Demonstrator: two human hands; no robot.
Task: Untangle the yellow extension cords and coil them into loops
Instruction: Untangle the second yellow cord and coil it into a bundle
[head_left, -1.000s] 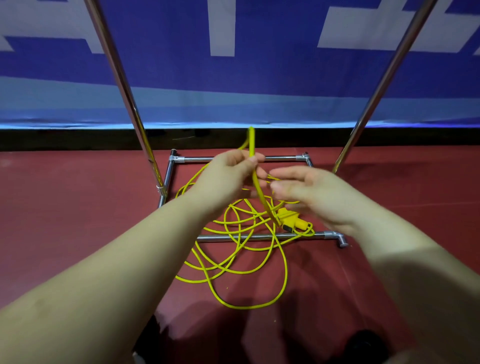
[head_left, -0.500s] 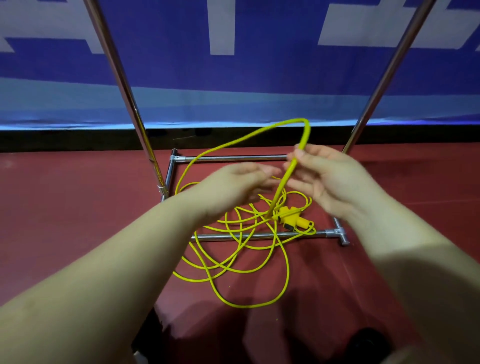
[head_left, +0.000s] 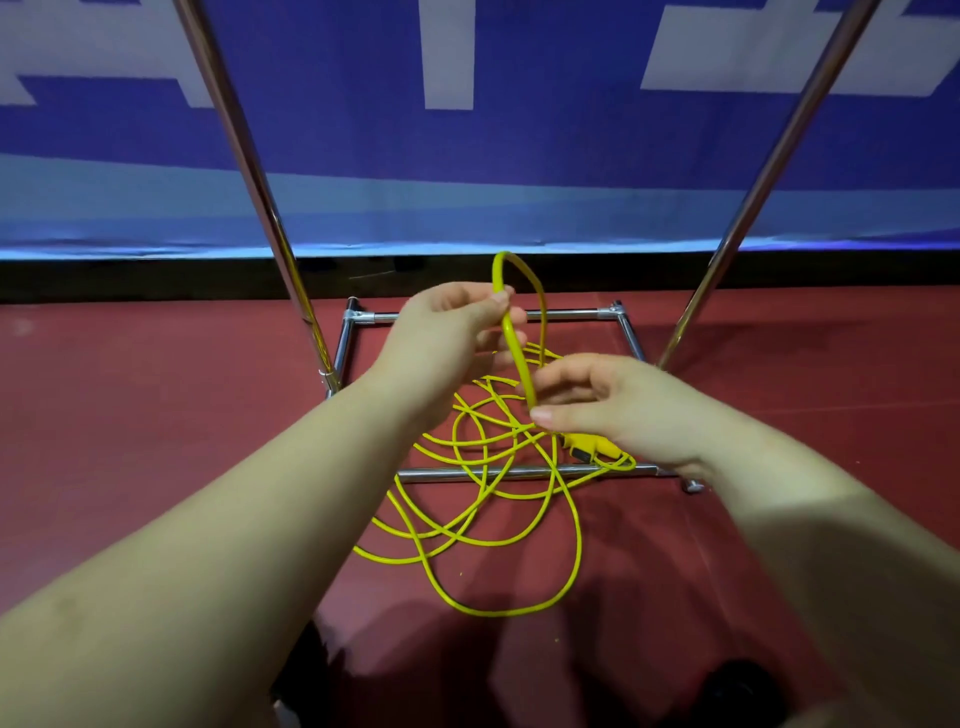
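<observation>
Your left hand (head_left: 447, 338) is pinching the yellow extension cord (head_left: 488, 467) between thumb and fingertips, just below the top of a narrow raised loop (head_left: 519, 270) that sticks up above your knuckles. Your right hand (head_left: 623, 410) sits lower and a bit nearer to you, fingers curled loosely round the same strand where it comes down from the loop, thumb tucked underneath, so both hands are grasping cord. The rest of the cord is a messy pile of overlapping loops on the red floor (head_left: 156, 441), draped across the near bar of a chrome rack base (head_left: 519, 472). A yellow plug end (head_left: 584, 448) lies just under your right hand, next to that bar. Two slanted chrome poles (head_left: 249, 171) rise on either side, with a blue banner (head_left: 519, 130) behind.
</observation>
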